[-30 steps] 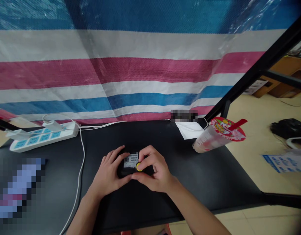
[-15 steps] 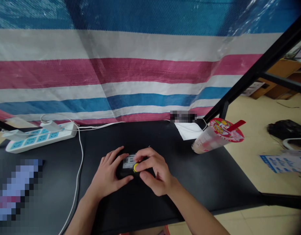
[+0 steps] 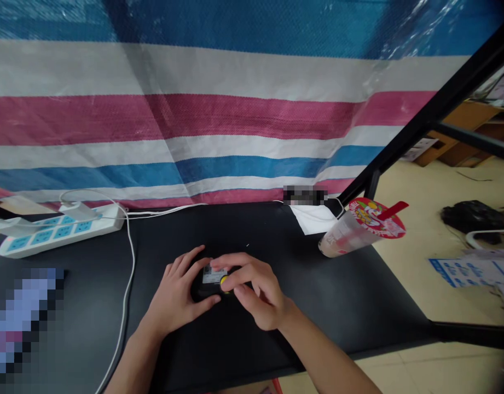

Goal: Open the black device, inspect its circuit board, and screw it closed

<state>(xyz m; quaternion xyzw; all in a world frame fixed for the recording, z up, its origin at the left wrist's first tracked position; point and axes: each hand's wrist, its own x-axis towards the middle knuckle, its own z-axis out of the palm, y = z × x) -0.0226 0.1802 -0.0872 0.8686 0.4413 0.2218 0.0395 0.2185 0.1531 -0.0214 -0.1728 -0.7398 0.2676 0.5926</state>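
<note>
On the black tabletop lies a small black device (image 3: 207, 288) with a white printed label (image 3: 213, 275) on its upper face. My left hand (image 3: 175, 295) grips its left end, thumb along the near side and forefinger along the far side. A yellow round piece (image 3: 224, 281) sits on the device, right of the label. My right hand (image 3: 255, 287) is bent over it, with a fingertip on the yellow piece and the thumb close by. Another right finger reaches over the label's far edge. The device's right end is hidden under this hand.
A white power strip (image 3: 63, 232) with plugs stands at the back left, its white cable (image 3: 126, 295) crossing the table. A sealed drink cup (image 3: 346, 235) with a red straw stands right, beside white paper (image 3: 315, 218). Striped sheeting (image 3: 186, 115) hangs behind. A blurred-out item (image 3: 22, 317) lies left.
My right fingers have shifted over the device, covering more of the yellow piece and reaching further across the label. My left hand keeps its grip. The whole view has slid slightly.
</note>
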